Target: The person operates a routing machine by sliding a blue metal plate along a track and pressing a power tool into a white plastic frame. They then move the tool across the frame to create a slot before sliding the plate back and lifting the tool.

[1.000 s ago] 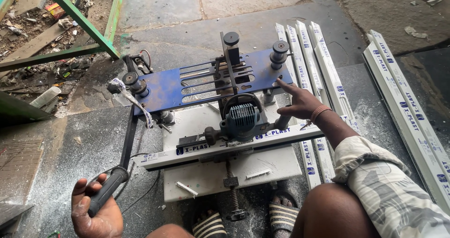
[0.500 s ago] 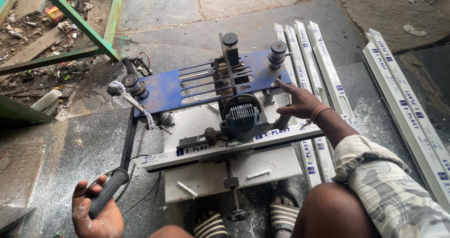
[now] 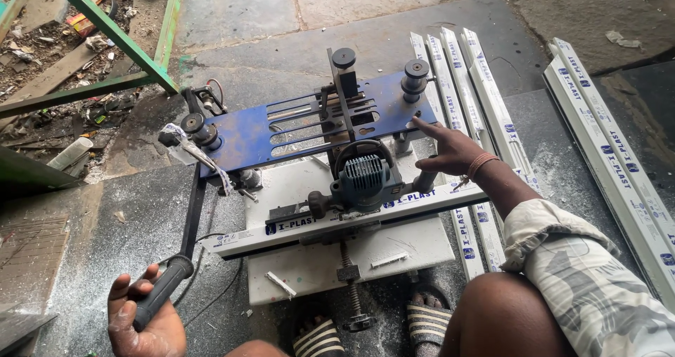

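A blue slotted machine (image 3: 246,135) with a teal motor (image 3: 362,178) sits on a white base (image 3: 415,248) on the floor. A long white profile strip (image 3: 281,223) lies clamped across the base under the motor. My left hand (image 3: 144,322), dusted white, is wrapped around the black grip of the machine's long lever (image 3: 190,220) at the lower left. My right hand (image 3: 450,150) reaches to the blue plate's right end, index finger touching it near a black knob (image 3: 415,72), lower fingers by a vertical handle.
Several white profile strips (image 3: 471,97) lie on the floor right of the machine, more (image 3: 612,146) at the far right. A green metal frame (image 3: 116,41) and rubble are at the upper left. White dust covers the floor. My sandalled feet (image 3: 425,322) rest below the base.
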